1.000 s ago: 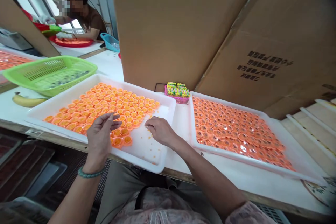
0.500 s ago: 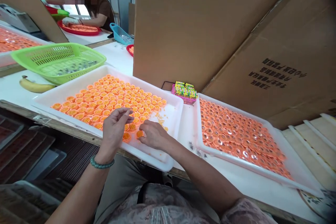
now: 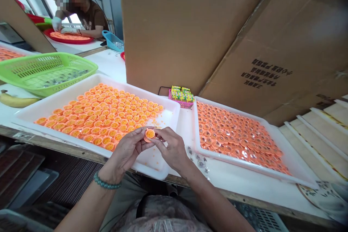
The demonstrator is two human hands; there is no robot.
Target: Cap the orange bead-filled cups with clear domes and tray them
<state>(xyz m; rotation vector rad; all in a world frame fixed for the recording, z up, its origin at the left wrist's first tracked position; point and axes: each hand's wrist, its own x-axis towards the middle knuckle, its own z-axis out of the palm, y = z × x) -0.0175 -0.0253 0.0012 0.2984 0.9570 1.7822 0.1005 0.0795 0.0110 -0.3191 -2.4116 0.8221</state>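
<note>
My left hand (image 3: 127, 151) and my right hand (image 3: 170, 148) meet over the near right corner of a white tray (image 3: 165, 166). Together they pinch one small orange cup (image 3: 149, 134) between the fingertips, its open side facing me. The tray holds several rows of the same orange cups (image 3: 100, 116) filled with yellowish material; its right end is bare except for loose orange crumbs (image 3: 155, 122). A second white tray (image 3: 296, 168) to the right is packed with orange cups under clear covers (image 3: 233, 136).
Tall cardboard boxes (image 3: 190, 25) stand behind the trays. A small pink basket of yellow packets (image 3: 181, 96) sits between them. At left are a green basket (image 3: 46, 72) and a banana (image 3: 16, 100). Clear round lids (image 3: 199, 159) lie by my right wrist. Another person (image 3: 81, 11) works at the far left.
My right hand picked an orange cup out of the tray's near edge and lifted it. My left hand came over, and both hands now hold the cup.
</note>
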